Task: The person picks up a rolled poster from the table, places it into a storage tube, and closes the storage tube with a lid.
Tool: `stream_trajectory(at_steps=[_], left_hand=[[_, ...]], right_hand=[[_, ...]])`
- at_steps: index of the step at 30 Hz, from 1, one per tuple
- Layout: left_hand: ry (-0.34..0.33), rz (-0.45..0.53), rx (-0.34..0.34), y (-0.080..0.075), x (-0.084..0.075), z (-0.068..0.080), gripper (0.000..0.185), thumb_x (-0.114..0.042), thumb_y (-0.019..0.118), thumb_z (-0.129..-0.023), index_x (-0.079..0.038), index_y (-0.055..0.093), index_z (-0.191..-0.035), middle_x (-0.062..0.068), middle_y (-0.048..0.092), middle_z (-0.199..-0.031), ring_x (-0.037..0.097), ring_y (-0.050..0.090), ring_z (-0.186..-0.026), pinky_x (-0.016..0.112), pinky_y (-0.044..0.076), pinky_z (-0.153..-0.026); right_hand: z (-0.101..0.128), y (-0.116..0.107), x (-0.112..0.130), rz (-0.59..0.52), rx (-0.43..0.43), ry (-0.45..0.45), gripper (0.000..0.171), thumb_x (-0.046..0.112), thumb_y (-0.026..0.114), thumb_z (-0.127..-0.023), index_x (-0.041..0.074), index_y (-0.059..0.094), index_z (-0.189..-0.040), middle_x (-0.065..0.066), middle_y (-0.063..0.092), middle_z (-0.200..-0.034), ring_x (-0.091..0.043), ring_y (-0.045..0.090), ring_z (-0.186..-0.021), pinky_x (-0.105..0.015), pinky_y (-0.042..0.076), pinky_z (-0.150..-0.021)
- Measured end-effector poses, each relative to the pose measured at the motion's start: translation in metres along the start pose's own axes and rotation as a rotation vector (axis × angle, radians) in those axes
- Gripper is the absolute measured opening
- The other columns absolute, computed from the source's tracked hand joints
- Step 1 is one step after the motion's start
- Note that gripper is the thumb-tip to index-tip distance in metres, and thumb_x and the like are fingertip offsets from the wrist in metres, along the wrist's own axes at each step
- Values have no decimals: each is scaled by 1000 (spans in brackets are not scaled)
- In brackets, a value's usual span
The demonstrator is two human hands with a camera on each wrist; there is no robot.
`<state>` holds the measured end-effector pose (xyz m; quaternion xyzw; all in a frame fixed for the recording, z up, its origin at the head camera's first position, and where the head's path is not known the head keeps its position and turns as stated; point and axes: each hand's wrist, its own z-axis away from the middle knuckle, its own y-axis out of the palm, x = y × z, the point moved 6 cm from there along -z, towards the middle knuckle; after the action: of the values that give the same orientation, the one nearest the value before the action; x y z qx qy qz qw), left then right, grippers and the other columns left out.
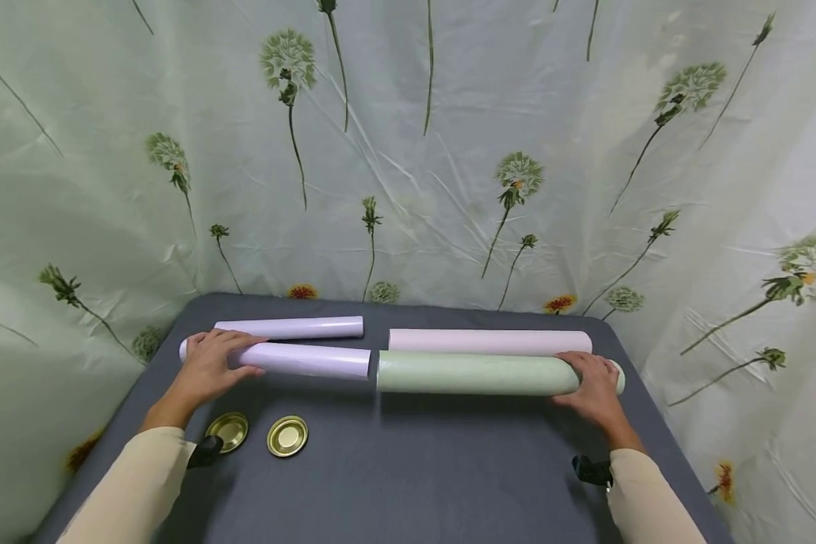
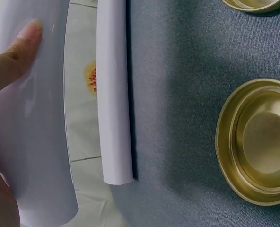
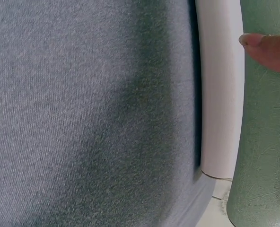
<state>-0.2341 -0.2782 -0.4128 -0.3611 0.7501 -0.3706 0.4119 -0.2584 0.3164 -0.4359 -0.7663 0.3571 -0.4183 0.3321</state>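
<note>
My left hand grips a glossy lilac roll near its left end, thumb along the near side. Behind it a second, thinner-looking lilac roll lies on the dark grey table. On the right, my right hand grips a thick pale green roll close to its right end. A pale pink roll lies just behind the green one. Both held rolls run side to side, their inner ends almost meeting mid-table, and shadows fall on the cloth below them. In the right wrist view the thumb presses the green surface.
Two round gold-coloured metal dishes stand on the grey table at the front left, one partly behind my left wrist's black camera. A dandelion-printed curtain hangs along the table's back and sides.
</note>
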Motion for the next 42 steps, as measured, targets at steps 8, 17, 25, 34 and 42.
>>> stream_trajectory(at_steps=[8, 17, 25, 34, 42], left_hand=[[-3, 1, -11, 0, -5, -1, 50, -18, 87, -64, -8, 71, -110, 20, 67, -107, 41, 51, -102, 61, 23, -85], [18, 6, -25, 2, -9, -3, 50, -20, 87, -64, -9, 71, -110, 19, 67, -108, 41, 52, -101, 59, 24, -84], [18, 5, -19, 3, -12, -3, 50, -20, 87, -65, -8, 71, -110, 20, 67, -108, 42, 52, -101, 61, 24, -85], [30, -45, 16, 3, -20, -7, 51, -24, 86, -66, -7, 70, -112, 20, 67, -109, 41, 54, -101, 59, 26, -83], [51, -91, 28, 4, -30, -8, 51, -29, 85, -68, -8, 70, -113, 19, 67, -109, 42, 55, -100, 59, 31, -83]], right_hand=[[-3, 0, 3, -14, -7, 6, 71, 1, 93, -47, -2, 64, -112, -25, 60, -111, -43, 47, -106, -64, 19, -90], [-3, 1, 0, -16, -11, 14, 72, 0, 92, -46, -2, 64, -112, -25, 60, -112, -43, 48, -106, -64, 19, -91], [-4, 3, 1, -13, -13, 12, 71, 2, 93, -45, -2, 65, -111, -25, 61, -112, -42, 48, -108, -63, 20, -92], [-5, 4, 4, -17, -16, 14, 72, 2, 93, -45, -2, 65, -111, -24, 61, -112, -42, 49, -108, -63, 20, -91], [-5, 2, 6, -19, -21, 25, 72, 3, 93, -44, -2, 66, -110, -25, 62, -111, -43, 50, -108, -63, 21, -92]])
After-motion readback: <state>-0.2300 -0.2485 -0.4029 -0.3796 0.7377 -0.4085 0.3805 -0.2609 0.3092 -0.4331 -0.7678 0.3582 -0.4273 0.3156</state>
